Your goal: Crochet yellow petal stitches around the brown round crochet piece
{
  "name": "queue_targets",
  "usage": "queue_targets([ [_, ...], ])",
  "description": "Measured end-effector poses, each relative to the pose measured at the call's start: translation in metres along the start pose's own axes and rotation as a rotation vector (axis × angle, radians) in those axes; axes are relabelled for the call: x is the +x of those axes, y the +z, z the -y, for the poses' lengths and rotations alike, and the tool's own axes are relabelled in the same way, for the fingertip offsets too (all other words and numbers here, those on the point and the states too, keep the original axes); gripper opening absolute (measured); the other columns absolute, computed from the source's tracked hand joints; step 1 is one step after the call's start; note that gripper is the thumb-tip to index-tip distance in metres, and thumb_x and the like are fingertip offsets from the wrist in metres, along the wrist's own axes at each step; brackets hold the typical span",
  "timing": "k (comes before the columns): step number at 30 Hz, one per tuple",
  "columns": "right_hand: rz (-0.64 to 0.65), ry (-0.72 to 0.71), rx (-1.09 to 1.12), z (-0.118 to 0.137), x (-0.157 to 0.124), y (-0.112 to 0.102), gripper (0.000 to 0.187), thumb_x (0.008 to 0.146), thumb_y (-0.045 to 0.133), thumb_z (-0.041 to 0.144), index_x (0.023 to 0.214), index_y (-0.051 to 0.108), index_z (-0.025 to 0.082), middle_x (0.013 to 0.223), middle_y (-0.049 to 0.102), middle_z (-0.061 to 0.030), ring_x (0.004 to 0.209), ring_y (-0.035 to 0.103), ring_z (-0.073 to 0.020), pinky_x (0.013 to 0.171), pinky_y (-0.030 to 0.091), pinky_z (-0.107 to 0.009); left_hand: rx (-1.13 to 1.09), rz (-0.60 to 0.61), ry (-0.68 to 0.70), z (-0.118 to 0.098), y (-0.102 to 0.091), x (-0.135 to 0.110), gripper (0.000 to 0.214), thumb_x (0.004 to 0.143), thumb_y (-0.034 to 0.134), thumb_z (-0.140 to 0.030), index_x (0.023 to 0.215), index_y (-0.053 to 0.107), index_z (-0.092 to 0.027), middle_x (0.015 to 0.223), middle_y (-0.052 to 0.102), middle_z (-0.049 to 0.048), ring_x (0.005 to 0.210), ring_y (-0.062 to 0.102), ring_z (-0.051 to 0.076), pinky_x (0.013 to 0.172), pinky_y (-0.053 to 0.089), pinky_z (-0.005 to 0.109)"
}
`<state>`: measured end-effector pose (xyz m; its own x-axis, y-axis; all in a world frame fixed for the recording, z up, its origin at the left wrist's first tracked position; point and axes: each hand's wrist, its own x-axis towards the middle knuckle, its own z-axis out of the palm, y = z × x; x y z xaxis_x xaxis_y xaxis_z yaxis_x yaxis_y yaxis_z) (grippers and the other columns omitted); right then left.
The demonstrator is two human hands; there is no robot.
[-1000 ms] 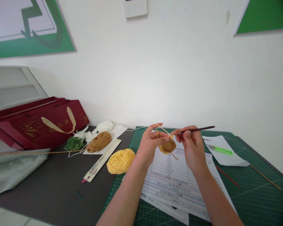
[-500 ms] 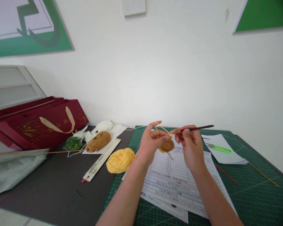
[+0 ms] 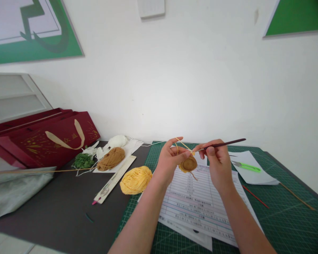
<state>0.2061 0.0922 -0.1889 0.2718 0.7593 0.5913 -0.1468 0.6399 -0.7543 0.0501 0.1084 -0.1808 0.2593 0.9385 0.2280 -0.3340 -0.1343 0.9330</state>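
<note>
Between thumb and fingers, my left hand (image 3: 170,157) pinches the edge of a small round crochet piece (image 3: 188,163), brown in the middle with a yellow border. A short brown tail hangs below it. Yellow yarn (image 3: 184,144) runs over my raised left index finger down to the piece. My right hand (image 3: 217,160) is closed around a crochet hook (image 3: 225,143) with a dark handle, its tip at the piece's top edge. A ball of yellow yarn (image 3: 136,180) lies left of my left forearm.
Printed sheets (image 3: 193,208) lie beneath my hands on a green cutting mat (image 3: 288,215). On the right are a green-handled cutter (image 3: 247,167) and a red stick (image 3: 255,196). Leftward lie a ruler (image 3: 115,180), brown yarn (image 3: 111,158), green yarn (image 3: 83,161) and a red bag (image 3: 60,141).
My right hand and the crochet hook have shifted slightly to the right, away from my left hand. The round piece has turned a little and hangs with more of its face showing.
</note>
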Motion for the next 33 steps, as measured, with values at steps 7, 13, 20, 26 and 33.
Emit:
queue_targets([
  [7, -0.007, -0.034, -0.041, 0.004, -0.004, 0.000, 0.016, 0.096, 0.066, 0.040, 0.091, 0.062, 0.025, 0.084, 0.076, -0.0022, 0.061, 0.056, -0.0140, 0.061, 0.046, -0.031, -0.005, -0.001, 0.010, -0.003, 0.002, -0.002, 0.037, 0.097, 0.066, -0.032, 0.131, 0.061, -0.018, 0.124, 0.067, 0.0104, 0.099, 0.070, 0.024, 0.083, 0.061, 0.045],
  [13, -0.027, 0.054, 0.016, 0.007, -0.009, 0.011, 0.014, 0.099, 0.061, 0.038, 0.094, 0.059, 0.025, 0.083, 0.077, -0.0004, 0.041, 0.050, -0.0076, 0.037, 0.028, -0.022, -0.001, -0.027, 0.013, -0.004, 0.007, -0.002, 0.036, 0.097, 0.066, -0.033, 0.130, 0.061, -0.018, 0.121, 0.068, 0.0097, 0.095, 0.070, 0.023, 0.080, 0.061, 0.043],
  [20, -0.005, 0.150, 0.103, 0.003, -0.008, 0.015, 0.019, 0.096, 0.066, 0.040, 0.090, 0.060, 0.023, 0.075, 0.076, -0.0005, 0.040, 0.054, -0.0081, 0.034, 0.028, -0.019, 0.087, -0.082, 0.052, -0.003, 0.005, -0.003, 0.038, 0.097, 0.065, -0.034, 0.132, 0.061, -0.018, 0.125, 0.067, 0.0106, 0.100, 0.069, 0.025, 0.083, 0.061, 0.045],
  [26, -0.050, 0.203, 0.176, -0.007, -0.008, 0.016, 0.023, 0.093, 0.069, 0.042, 0.089, 0.060, 0.023, 0.079, 0.075, -0.0009, 0.050, 0.064, -0.0108, 0.039, 0.038, -0.020, 0.193, -0.125, 0.118, -0.001, 0.006, 0.000, 0.038, 0.097, 0.066, -0.033, 0.131, 0.061, -0.019, 0.130, 0.066, 0.0110, 0.106, 0.068, 0.026, 0.089, 0.059, 0.048],
  [33, -0.116, 0.279, 0.266, -0.018, -0.009, 0.012, 0.024, 0.098, 0.064, 0.036, 0.110, 0.065, 0.015, 0.096, 0.071, -0.0028, 0.072, 0.068, -0.0127, 0.060, 0.058, -0.027, 0.182, -0.072, 0.091, -0.003, 0.007, -0.002, 0.037, 0.097, 0.066, -0.033, 0.131, 0.061, -0.019, 0.125, 0.067, 0.0104, 0.101, 0.069, 0.025, 0.085, 0.060, 0.046],
])
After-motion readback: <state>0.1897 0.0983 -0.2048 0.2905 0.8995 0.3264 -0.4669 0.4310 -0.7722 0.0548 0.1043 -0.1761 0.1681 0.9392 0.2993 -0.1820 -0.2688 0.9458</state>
